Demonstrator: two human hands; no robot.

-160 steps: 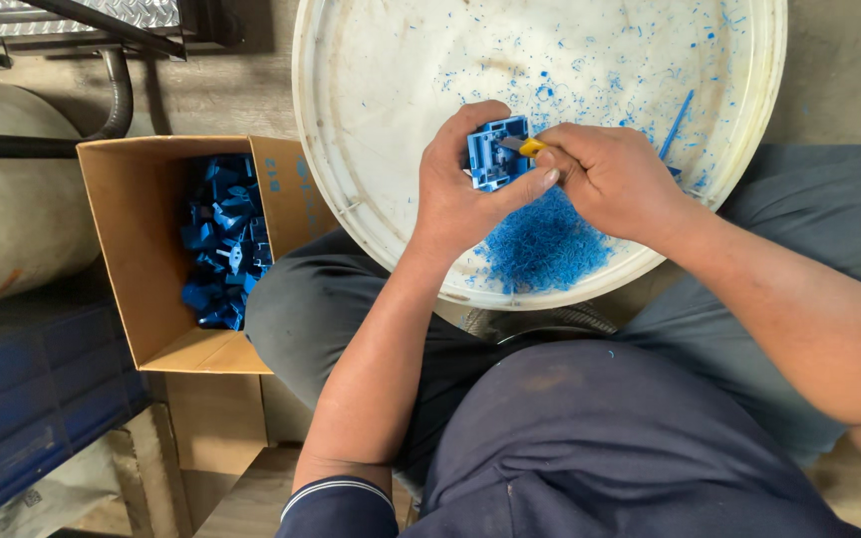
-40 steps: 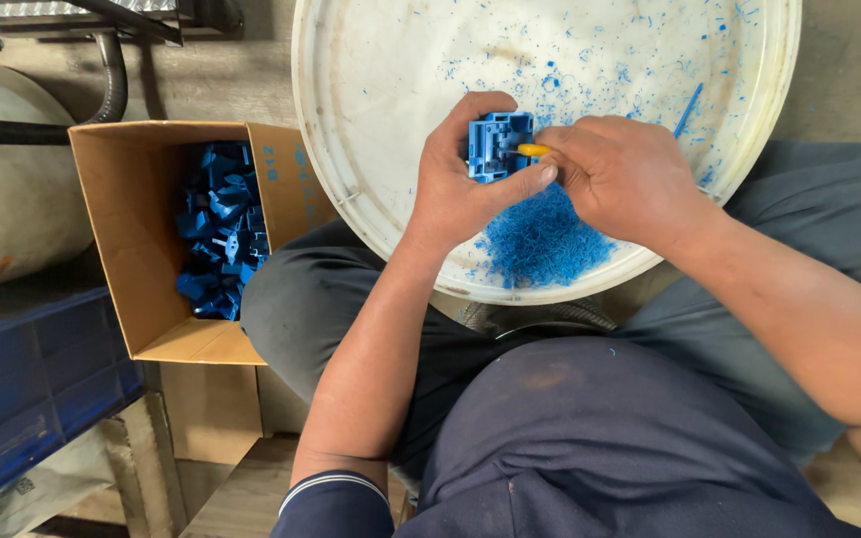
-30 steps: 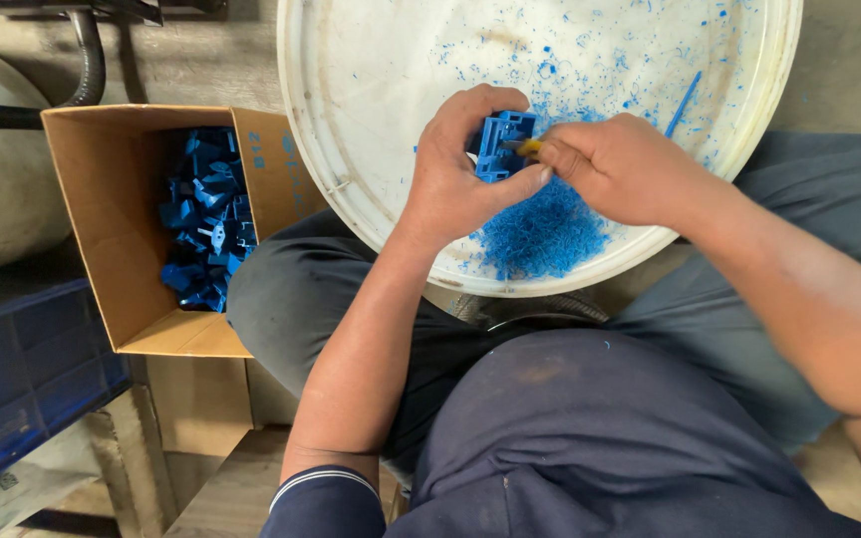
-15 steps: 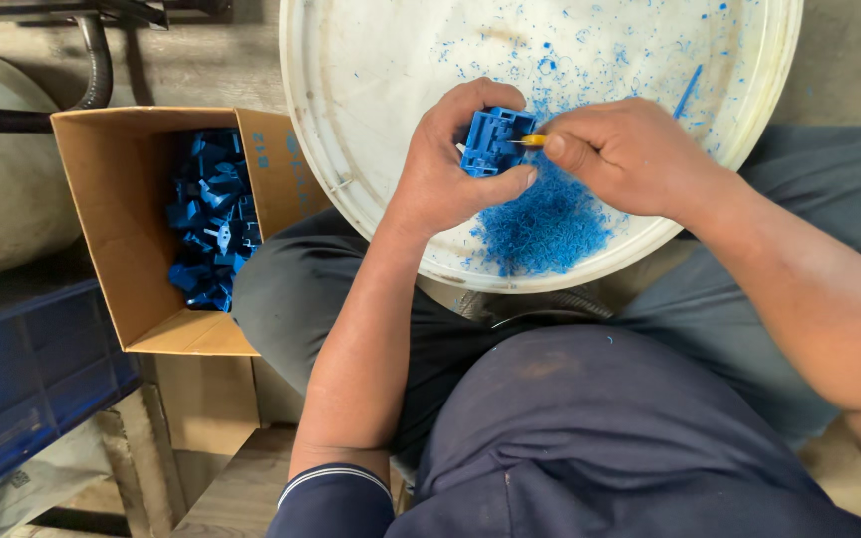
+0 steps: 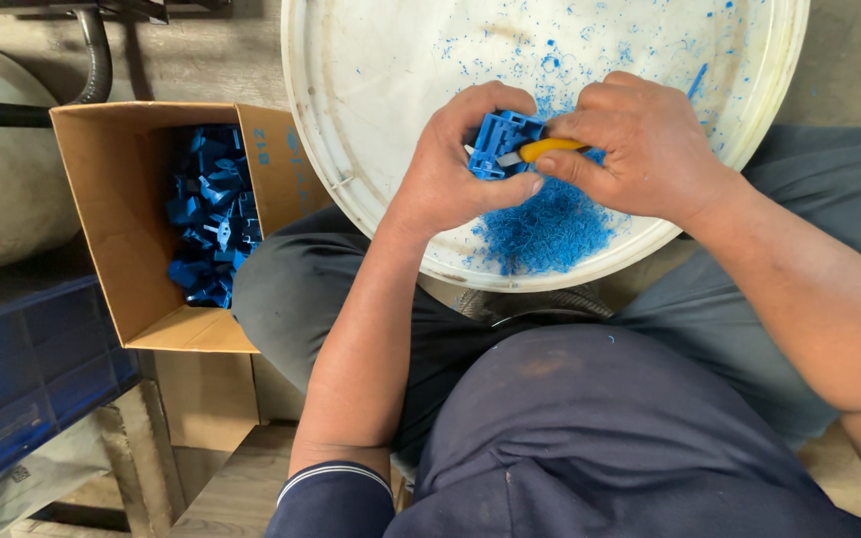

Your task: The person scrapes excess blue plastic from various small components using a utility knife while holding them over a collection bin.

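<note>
Big white tub lid (image 5: 371, 149) on the lap, dusted with blue shavings (image 5: 545, 229). Above those shavings, left hand (image 5: 460, 169) pinching a small blue plastic part (image 5: 495, 144); right hand (image 5: 640, 149) squeezing a yellow knife (image 5: 550, 149) against it. Probably light, stiff, sharp-edged; best held by the flat sides. Left of the lid, a cardboard box (image 5: 112, 209) holding more blue parts.

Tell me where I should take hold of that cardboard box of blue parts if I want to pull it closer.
Probably the cardboard box by its near short wall, from your left-hand side. The top is open, its flaps stand up, and the blue parts lie piled toward the inner wall, so that near edge looks bare for fingers to hook over.
</note>
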